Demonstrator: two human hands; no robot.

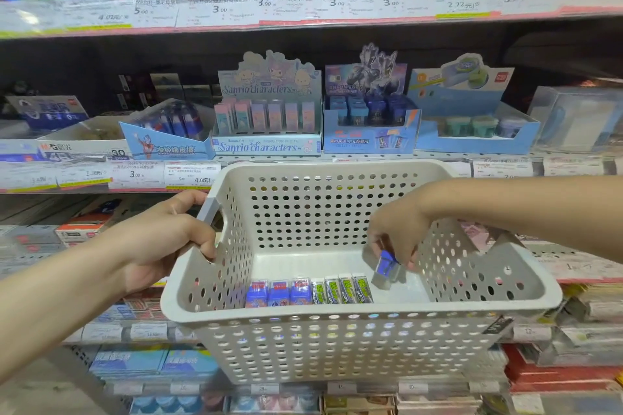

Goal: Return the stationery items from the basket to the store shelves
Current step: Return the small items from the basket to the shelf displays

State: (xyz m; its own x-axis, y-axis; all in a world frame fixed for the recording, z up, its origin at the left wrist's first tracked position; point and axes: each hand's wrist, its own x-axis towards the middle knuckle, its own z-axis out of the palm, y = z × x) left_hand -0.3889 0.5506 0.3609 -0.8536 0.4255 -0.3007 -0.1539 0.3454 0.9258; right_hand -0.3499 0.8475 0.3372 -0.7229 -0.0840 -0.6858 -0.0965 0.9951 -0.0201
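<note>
My left hand grips the cut-out handle of the white perforated basket, fingers curled through it; my right hand reaches down inside, fingers pinched on a small blue-wrapped eraser lifted just off the basket floor, near its right wall; the job looks well short of finished, I judge, since a row still lies along the basket's near wall: three blue-and-red packs and four green-labelled ones (standing side by side, touching); beyond the basket's far rim the shelf holds the blue Ultraman display box, a likely home for the one I hold.
</note>
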